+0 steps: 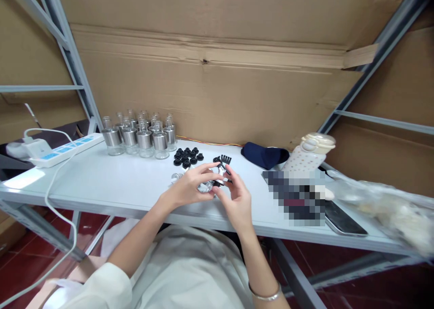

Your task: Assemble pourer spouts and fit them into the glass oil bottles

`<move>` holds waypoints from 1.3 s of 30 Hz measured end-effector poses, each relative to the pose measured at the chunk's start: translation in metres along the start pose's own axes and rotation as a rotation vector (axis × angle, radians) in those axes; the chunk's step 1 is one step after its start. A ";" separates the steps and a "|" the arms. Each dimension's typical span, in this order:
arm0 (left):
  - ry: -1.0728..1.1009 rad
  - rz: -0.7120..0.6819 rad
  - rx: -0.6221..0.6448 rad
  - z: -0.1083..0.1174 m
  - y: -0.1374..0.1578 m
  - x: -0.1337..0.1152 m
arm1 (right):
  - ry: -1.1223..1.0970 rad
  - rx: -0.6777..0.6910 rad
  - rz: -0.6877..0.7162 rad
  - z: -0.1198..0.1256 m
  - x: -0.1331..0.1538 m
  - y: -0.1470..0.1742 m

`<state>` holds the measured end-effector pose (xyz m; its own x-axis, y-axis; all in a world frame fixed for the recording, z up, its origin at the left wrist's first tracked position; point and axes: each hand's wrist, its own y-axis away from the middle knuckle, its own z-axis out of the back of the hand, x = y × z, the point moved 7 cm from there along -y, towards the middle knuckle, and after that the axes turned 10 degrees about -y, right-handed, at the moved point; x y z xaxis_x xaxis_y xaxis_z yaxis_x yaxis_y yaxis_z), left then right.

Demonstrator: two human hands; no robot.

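Observation:
Just above the front middle of the table, my left hand [190, 187] and my right hand [238, 200] meet around a small black-and-white plastic part [220, 170]. The fingertips of both hands pinch it, and its exact kind cannot be made out. Beyond my hands lie small black fittings [225, 158], partly hidden by my fingers. Clear plastic pieces [176, 176] show beside my left hand and some lie behind it. A group of round black stoppers [186, 155] rests on the table a little farther off, to the left.
Several glass bottles with metal bands [144, 139] stand at the back left. A power strip [68, 151] with a white cable lies on the left edge. To the right are a dark blue cap [264, 155], a dotted bottle [305, 157], a phone [346, 218] and plastic bags [389, 205].

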<state>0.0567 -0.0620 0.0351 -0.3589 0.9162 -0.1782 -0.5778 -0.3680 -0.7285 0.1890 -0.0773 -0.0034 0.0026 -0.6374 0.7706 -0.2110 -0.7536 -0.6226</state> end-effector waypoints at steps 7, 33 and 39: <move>0.049 0.043 0.095 -0.003 -0.001 0.000 | -0.083 -0.041 -0.133 0.004 -0.014 0.009; 0.147 0.069 0.076 0.000 -0.002 -0.002 | -0.249 -0.105 -0.161 0.009 -0.014 0.008; 0.190 0.066 0.095 0.000 -0.004 -0.005 | -0.196 -0.113 -0.106 0.011 -0.010 0.009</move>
<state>0.0606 -0.0650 0.0388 -0.2588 0.8995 -0.3519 -0.6273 -0.4336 -0.6469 0.1982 -0.0792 -0.0182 0.2175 -0.5827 0.7830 -0.3077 -0.8023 -0.5116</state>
